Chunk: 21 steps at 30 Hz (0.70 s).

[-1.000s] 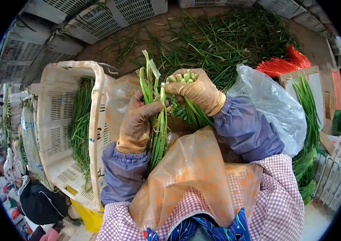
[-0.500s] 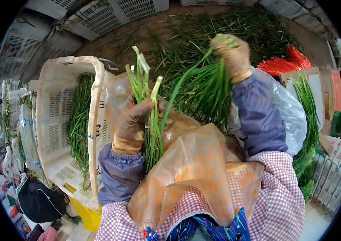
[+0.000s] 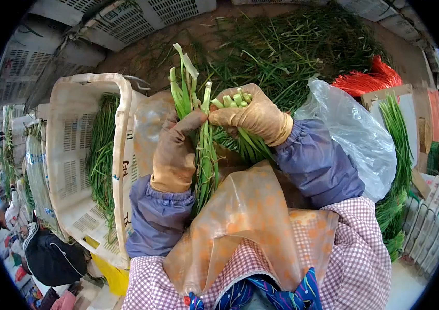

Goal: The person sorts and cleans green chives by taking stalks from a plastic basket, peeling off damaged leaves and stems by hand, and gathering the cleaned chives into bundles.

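My left hand (image 3: pixel 174 147), in a brown glove, is closed around a few loose chive-like green stalks (image 3: pixel 207 165) whose pale ends point up. My right hand (image 3: pixel 255 116), in a tan glove, grips a thicker bunch of the same greens (image 3: pixel 253 144), its cut ends showing above the fist and its leaves hanging below. Thumb and fingertips of both hands meet at a pale stalk (image 3: pixel 206 95) between them. A translucent apron with orange spots (image 3: pixel 240 206) covers my lap beneath.
On the left stands a white plastic crate (image 3: pixel 121 170) with long greens (image 3: pixel 103 155) inside. Loose leaves (image 3: pixel 292 46) litter the floor ahead. To the right are a clear plastic bag (image 3: pixel 364 147), red ties (image 3: pixel 372 77) and another pile of greens (image 3: pixel 397 139). Stacked crates (image 3: pixel 142 23) line the back.
My right hand has come down and left with its bunch, from raised at the right to beside my left hand. My left hand has shifted slightly right and up, still holding its stalks.
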Available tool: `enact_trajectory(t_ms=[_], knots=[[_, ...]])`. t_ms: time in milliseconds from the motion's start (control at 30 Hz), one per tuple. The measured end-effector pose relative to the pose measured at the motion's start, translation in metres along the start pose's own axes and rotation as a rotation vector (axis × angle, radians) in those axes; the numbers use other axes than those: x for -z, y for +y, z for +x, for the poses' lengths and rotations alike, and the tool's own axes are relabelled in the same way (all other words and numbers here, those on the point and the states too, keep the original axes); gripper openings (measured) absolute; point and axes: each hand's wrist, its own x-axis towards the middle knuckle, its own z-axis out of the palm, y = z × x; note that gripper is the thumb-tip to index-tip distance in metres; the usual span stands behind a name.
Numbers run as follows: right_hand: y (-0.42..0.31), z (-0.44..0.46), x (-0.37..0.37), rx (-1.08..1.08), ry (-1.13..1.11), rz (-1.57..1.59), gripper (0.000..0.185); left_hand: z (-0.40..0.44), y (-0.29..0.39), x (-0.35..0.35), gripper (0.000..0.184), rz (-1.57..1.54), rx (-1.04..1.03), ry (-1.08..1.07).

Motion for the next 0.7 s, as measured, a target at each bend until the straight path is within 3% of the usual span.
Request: enact_trajectory(t_ms=[33,100,233,300,433,600,700], knots=[[0.000,-0.001,-0.001,0.006,0.021,-0.001,0.015,0.000,0.000,0.001,0.020,-0.249,0.142,0.072],[-0.001,-0.001,0.000,0.013,0.045,-0.008,0.013,0.001,-0.001,0.001,0.024,-0.099,0.107,0.063],[-0.001,-0.001,0.001,-0.033,0.059,-0.011,0.014,0.004,-0.002,-0.001,0.024,-0.199,0.116,0.043],[0.003,0.000,-0.001,-0.029,0.049,0.001,0.015,0.004,-0.005,0.002,0.021,-0.035,-0.017,0.028],[0.003,0.000,0.004,0.000,0.002,-0.019,0.013,-0.001,-0.007,0.001,0.015,0.098,-0.033,0.120],[-0.003,-0.010,0.015,-0.001,0.051,0.009,0.012,0.005,0.005,0.000,0.015,-0.160,-0.011,0.209],[-0.005,-0.012,0.018,0.044,0.079,-0.044,0.011,-0.008,0.009,-0.019,0.020,-0.002,0.041,0.150]])
